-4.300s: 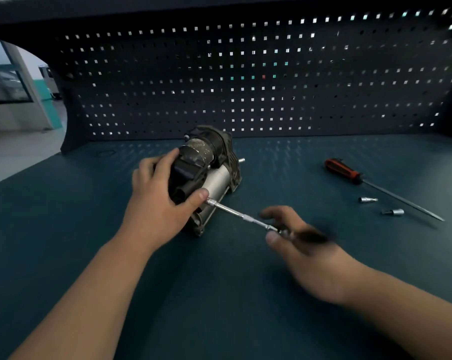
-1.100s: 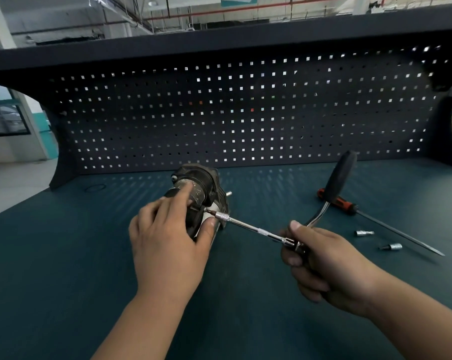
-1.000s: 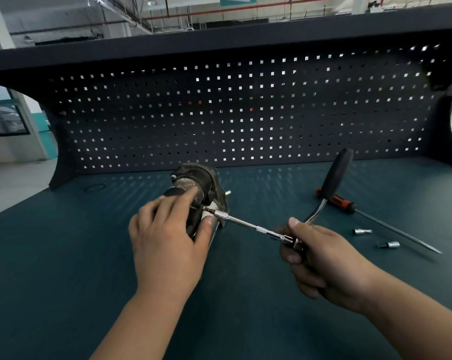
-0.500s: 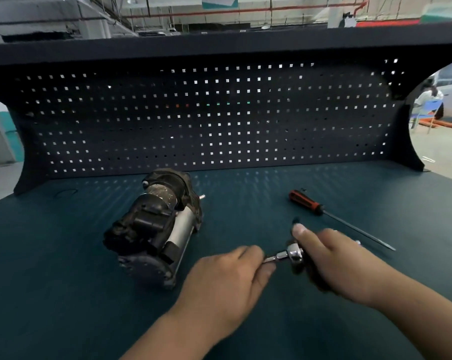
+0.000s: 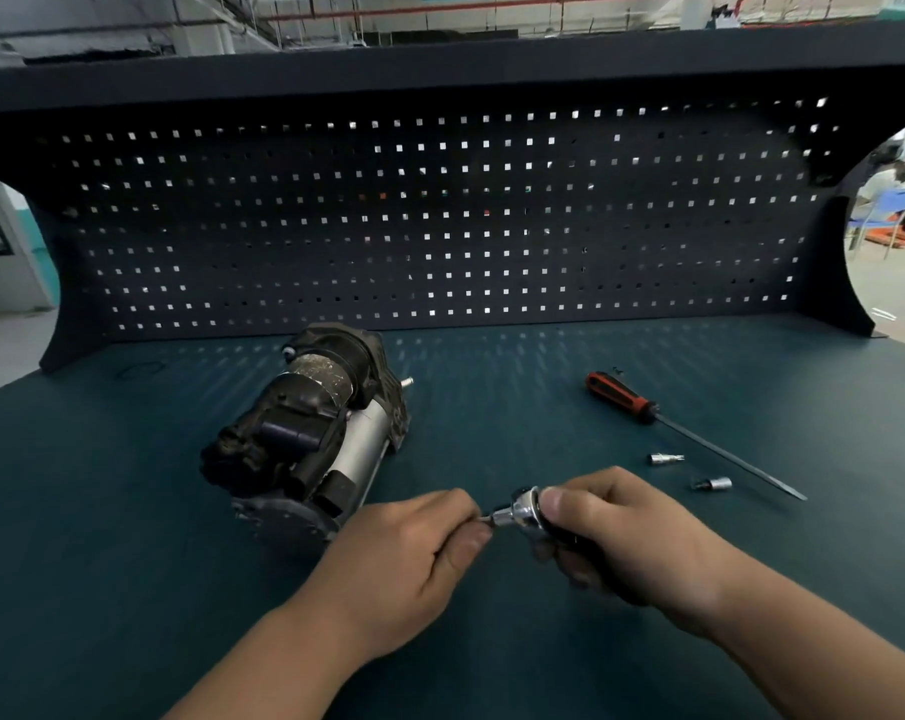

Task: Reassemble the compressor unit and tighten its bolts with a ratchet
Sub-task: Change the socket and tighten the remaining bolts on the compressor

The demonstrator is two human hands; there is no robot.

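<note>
Well, the compressor (image 5: 310, 439) lay on its side on the bench (image 5: 128, 511), at ten o'clock from my hands. My right hand (image 5: 621, 537) gripped the ratchet (image 5: 523, 509) by its dark handle. My left hand (image 5: 403, 558) pinched the thin piece sticking out of its head toward nine o'clock. At two o'clock lay a screwdriver (image 5: 619, 397), a small socket (image 5: 666, 458) and a second socket (image 5: 712, 483).

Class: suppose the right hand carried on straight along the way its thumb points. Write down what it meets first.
Most likely the left hand, directly ahead, which pinches the metal stub at the ratchet head; the compressor lies farther left.
</note>
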